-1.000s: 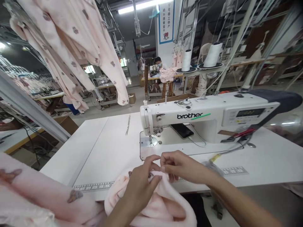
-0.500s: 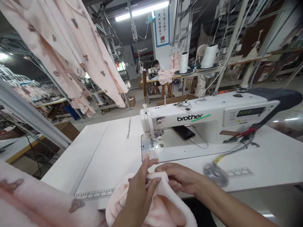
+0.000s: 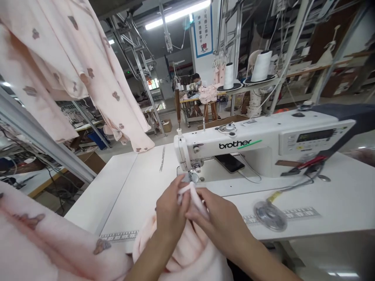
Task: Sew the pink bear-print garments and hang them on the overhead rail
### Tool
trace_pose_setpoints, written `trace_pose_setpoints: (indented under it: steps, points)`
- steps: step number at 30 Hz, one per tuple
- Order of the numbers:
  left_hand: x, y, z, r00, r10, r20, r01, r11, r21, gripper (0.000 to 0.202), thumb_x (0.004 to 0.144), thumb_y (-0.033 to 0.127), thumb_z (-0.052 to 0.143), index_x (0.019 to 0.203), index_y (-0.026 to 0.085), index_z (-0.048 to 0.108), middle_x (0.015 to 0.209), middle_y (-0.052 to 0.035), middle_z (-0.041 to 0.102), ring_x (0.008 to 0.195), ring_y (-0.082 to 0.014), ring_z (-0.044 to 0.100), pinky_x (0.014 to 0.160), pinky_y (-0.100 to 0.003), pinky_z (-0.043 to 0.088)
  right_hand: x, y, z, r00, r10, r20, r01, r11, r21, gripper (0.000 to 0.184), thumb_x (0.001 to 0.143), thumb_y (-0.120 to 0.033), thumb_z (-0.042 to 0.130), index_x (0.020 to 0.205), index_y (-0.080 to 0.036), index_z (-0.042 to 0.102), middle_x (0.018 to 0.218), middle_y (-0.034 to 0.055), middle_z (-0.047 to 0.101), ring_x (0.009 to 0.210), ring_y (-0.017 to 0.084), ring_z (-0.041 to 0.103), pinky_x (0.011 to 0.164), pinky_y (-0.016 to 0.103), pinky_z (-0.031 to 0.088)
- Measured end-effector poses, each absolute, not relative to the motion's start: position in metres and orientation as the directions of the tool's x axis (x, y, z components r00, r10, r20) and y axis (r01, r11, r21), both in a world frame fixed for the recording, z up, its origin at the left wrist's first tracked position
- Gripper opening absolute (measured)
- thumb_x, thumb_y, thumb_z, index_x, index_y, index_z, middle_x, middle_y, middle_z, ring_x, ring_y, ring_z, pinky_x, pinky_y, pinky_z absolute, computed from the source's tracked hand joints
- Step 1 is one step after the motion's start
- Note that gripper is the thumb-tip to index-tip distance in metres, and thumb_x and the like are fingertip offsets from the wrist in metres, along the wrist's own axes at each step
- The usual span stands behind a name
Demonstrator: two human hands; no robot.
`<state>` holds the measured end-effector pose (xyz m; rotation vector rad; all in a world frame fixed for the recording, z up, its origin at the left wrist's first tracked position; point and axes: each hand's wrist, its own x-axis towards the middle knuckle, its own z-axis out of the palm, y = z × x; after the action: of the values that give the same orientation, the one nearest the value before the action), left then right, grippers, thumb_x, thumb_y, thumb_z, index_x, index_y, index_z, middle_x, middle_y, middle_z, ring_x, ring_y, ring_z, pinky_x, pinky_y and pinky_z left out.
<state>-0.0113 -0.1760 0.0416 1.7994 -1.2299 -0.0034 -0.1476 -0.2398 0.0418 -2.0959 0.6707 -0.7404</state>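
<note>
My left hand (image 3: 171,210) and my right hand (image 3: 216,218) pinch a raised fold of pale pink fleece fabric (image 3: 195,203) between them. Most of the fleece (image 3: 187,257) bunches below them at the table's front edge. Just beyond my fingertips stands the presser foot (image 3: 192,176) of a white Brother sewing machine (image 3: 258,144), with my left fingers close to it. My hands hide the front of the needle plate. Whether the fleece touches the foot, I cannot tell.
A phone (image 3: 230,163) lies on the machine bed. Printed rulers (image 3: 281,215) mark the white sewing table (image 3: 137,187), and a round transparent disc (image 3: 270,215) sits on it. Patterned pink fabric (image 3: 43,234) lies at left; garments (image 3: 67,66) hang overhead. A co-worker (image 3: 195,80) sews beyond.
Both hands have risen and moved forward toward the presser foot, lifting a fold of the fleece. They now sit closer together, and the view has shifted slightly.
</note>
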Motion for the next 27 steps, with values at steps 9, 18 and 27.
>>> trace_pose_setpoints:
  steps: [9,18,27]
  points:
    - [0.015,-0.170,0.050,0.306,-0.951,0.054,-0.468,-0.101,0.878,0.035,0.080,0.033,0.055,0.113,0.023,0.057,0.096,-0.0040,0.058,0.082,-0.0144,0.054,0.073,-0.024,0.044,-0.130,-0.273,0.017,0.832,-0.490,0.260,0.182,-0.202,-0.962,0.018,0.088,-0.017,0.040,0.085,-0.020,0.058,0.081,-0.0025,0.057,0.076,0.014,0.051,0.068,0.022,0.037]
    - [0.031,-0.192,0.031,0.340,-0.938,-0.069,-0.372,-0.201,0.906,0.028,0.079,0.038,0.054,0.093,0.016,0.066,0.075,-0.0017,0.063,0.070,-0.0149,0.054,0.058,-0.022,0.040,-0.118,-0.289,0.005,0.747,-0.633,0.204,-0.039,-0.348,-0.937,0.012,0.084,-0.029,0.053,0.076,-0.021,0.057,0.071,-0.0043,0.058,0.069,0.014,0.052,0.059,0.022,0.034]
    - [0.067,-0.259,-0.026,0.273,-0.960,-0.057,-0.727,-0.245,0.641,0.020,0.079,0.026,0.043,0.079,0.017,0.061,0.078,-0.0029,0.059,0.070,-0.0156,0.053,0.061,-0.025,0.036,-0.071,-0.349,-0.035,0.645,-0.761,-0.075,-0.602,-0.445,-0.663,0.004,0.073,-0.023,0.058,0.072,-0.019,0.057,0.065,-0.0002,0.058,0.066,0.017,0.053,0.054,0.023,0.030]
